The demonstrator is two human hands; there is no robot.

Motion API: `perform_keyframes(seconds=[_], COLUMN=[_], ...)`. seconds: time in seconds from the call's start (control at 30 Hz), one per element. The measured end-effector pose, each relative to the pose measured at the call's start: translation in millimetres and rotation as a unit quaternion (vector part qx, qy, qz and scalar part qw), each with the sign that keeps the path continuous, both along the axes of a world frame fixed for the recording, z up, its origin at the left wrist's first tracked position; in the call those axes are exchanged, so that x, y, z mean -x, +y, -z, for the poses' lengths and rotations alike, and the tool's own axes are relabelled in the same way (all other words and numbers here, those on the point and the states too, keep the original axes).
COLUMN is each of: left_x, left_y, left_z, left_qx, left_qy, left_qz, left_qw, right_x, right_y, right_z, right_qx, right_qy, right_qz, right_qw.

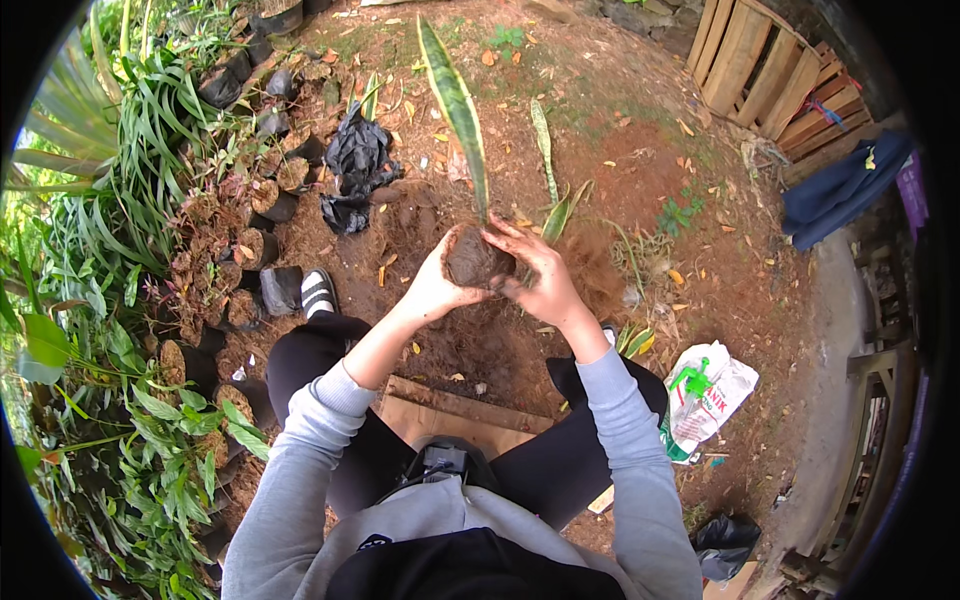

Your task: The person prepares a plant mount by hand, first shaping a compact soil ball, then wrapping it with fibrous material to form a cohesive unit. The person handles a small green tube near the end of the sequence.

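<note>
Between my two hands is a dark, rounded ball of moist soil [478, 259]. A single snake plant leaf [459, 105], green with yellow edges, rises from it and points away from me. My left hand [439, 281] cups the ball from the left and below. Against its right side lies my right hand [541, 274], with the thumb and fingers near the leaf's base; its lower fingers are blurred. Loose dark soil [465, 341] covers the ground below my hands. Another snake plant leaf [556, 221] lies just beyond my right hand.
Rows of potted plants in black polybags [259, 247] line the left side. Crumpled black plastic [360, 161] lies ahead on the left. To the right are a printed white sack [712, 394] with a green plastic tool [697, 379], wooden slats [742, 64] and dark blue cloth [844, 187].
</note>
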State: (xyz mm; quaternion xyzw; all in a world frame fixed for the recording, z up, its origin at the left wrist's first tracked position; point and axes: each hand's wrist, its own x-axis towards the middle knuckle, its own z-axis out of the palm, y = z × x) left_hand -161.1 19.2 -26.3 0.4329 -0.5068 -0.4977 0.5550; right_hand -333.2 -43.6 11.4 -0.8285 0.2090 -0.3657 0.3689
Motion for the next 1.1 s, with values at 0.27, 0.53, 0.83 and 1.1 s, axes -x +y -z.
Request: perform_keyframes(seconds=[0.27,0.53,0.83,1.1], left_x=[-0.3,-9.4,-6.7,-19.6], left_y=[-7.3,-7.0,2.3,-1.6], left_z=[11.3,27.0,-3.3,-14.8], left_qx=[-0.095,-0.176,-0.145,-0.139], left_qy=[0.047,0.172,-0.311,-0.584], left_qz=[-0.064,0.003,0.087,-0.022], left_qw=[0.992,0.969,0.935,0.799], right_x=[-8.3,-18.1,5.3,35.8], right_y=[1.9,13.0,23.7,55.7], right_z=[47.7,68.3,125.9,240.3], right_qx=[-0.354,-0.558,-0.637,-0.637], right_qy=[-0.116,-0.179,-0.233,-0.234], right_qz=[0.017,0.005,0.057,0.290], right_qw=[0.928,0.810,0.732,0.675])
